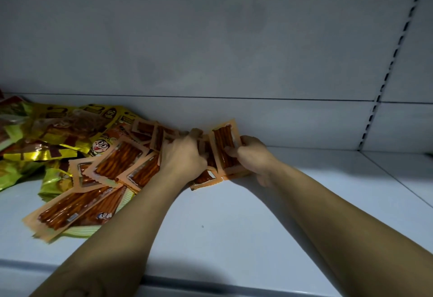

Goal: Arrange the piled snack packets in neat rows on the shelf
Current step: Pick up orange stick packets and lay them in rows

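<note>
Several orange snack packets with brown sticks inside lie piled on the white shelf, left of centre. My right hand grips a small upright stack of these orange packets near the back wall. My left hand reaches into the pile just left of that stack, fingers curled round more orange packets. Larger orange packets lie nearer the front edge.
Yellow and green foil packets are heaped at the far left. A grey back panel rises behind. A slotted upright stands at the right, with a bare stretch of the white shelf in front of it.
</note>
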Action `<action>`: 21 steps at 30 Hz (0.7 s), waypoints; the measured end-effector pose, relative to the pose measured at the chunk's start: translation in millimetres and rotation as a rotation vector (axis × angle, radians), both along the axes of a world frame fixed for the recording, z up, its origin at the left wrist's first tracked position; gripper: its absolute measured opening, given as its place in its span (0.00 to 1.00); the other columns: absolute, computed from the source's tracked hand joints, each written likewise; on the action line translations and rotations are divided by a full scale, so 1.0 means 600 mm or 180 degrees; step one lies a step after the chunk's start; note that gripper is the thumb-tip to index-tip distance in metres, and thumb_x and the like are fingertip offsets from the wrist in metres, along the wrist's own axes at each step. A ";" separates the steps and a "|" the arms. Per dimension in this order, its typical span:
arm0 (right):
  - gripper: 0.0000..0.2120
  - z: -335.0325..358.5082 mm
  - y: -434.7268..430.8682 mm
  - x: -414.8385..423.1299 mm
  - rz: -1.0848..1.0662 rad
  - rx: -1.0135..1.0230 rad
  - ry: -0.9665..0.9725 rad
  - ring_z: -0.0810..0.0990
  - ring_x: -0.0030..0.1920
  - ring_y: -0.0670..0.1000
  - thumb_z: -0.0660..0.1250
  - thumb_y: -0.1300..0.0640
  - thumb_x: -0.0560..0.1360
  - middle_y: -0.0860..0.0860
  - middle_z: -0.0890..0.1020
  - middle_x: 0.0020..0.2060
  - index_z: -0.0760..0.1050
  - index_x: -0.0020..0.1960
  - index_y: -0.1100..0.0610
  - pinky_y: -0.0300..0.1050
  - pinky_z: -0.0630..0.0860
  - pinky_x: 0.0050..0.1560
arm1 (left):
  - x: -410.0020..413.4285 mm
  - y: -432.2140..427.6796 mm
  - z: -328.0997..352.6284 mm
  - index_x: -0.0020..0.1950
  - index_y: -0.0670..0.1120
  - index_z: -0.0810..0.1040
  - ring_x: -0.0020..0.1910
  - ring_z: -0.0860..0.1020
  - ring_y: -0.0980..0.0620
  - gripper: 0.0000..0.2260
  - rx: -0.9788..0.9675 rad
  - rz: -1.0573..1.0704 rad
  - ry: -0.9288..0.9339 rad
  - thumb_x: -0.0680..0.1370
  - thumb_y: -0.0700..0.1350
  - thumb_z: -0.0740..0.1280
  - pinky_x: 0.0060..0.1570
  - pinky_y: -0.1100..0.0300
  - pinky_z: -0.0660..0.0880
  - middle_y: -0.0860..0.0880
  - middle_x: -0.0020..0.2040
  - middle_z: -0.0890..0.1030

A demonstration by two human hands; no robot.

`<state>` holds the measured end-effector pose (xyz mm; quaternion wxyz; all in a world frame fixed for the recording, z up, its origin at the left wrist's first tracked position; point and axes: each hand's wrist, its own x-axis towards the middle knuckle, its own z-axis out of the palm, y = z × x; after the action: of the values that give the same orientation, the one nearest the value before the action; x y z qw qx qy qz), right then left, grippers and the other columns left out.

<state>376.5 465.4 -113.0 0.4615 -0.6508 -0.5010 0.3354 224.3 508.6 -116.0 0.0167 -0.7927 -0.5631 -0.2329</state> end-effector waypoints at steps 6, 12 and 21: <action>0.02 -0.002 0.005 -0.006 -0.0041 -0.0034 0.0451 0.82 0.50 0.58 0.65 0.59 0.80 0.57 0.84 0.49 0.75 0.52 0.55 0.57 0.79 0.57 | -0.007 -0.002 0.003 0.68 0.47 0.70 0.69 0.68 0.41 0.21 -0.0173 0.0474 0.0744 0.80 0.57 0.63 0.70 0.44 0.56 0.44 0.64 0.77; 0.03 -0.008 0.011 -0.009 -0.0091 -0.0024 0.0680 0.83 0.50 0.58 0.64 0.60 0.80 0.56 0.84 0.48 0.76 0.51 0.54 0.58 0.79 0.57 | 0.006 0.009 0.002 0.66 0.48 0.72 0.63 0.76 0.41 0.17 -0.0541 -0.0170 -0.0679 0.77 0.44 0.68 0.67 0.46 0.69 0.45 0.60 0.80; 0.08 -0.006 0.019 -0.006 -0.0229 0.0343 0.1474 0.84 0.50 0.59 0.63 0.61 0.81 0.58 0.85 0.49 0.77 0.58 0.60 0.59 0.81 0.55 | 0.003 -0.001 0.009 0.56 0.50 0.79 0.53 0.83 0.44 0.19 -0.1416 -0.0673 -0.3378 0.71 0.30 0.72 0.56 0.44 0.80 0.47 0.52 0.85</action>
<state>373.1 476.7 -116.5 0.6098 -0.5483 -0.3755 0.4318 226.1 508.0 -110.7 -0.4578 -0.6039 -0.4476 -0.4747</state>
